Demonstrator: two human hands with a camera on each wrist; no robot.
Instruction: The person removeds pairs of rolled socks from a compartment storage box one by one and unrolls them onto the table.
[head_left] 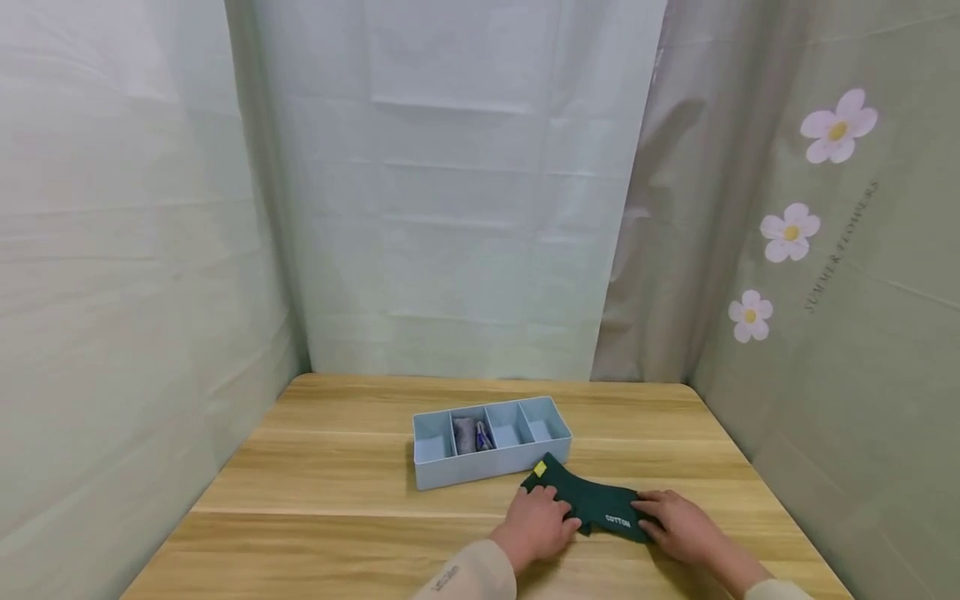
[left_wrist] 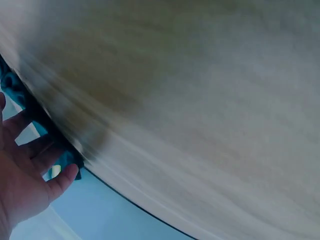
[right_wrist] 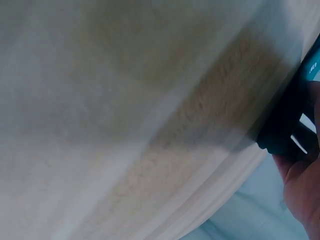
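A dark green sock (head_left: 600, 504) with white "COTTON" lettering and a yellow patch lies spread out on the wooden table, just in front of a light blue divided box (head_left: 480, 467). My left hand (head_left: 536, 523) rests at the sock's left part, below the yellow patch, its fingers spread and loosely bent. At the lettered end, my right hand (head_left: 678, 525) touches the sock with extended fingers. The left wrist view shows the left fingers (left_wrist: 45, 150) against the dark fabric. In the right wrist view, the sock's end (right_wrist: 285, 120) is beside the right hand, partly cut off by the frame.
Of the box's several compartments, the second from the left holds a greyish rolled bundle (head_left: 465, 435) and a blue-and-white patterned piece (head_left: 483, 436). The wooden table (head_left: 315, 500) is bordered by pale curtains (head_left: 450, 250), with printed flowers on the right one.
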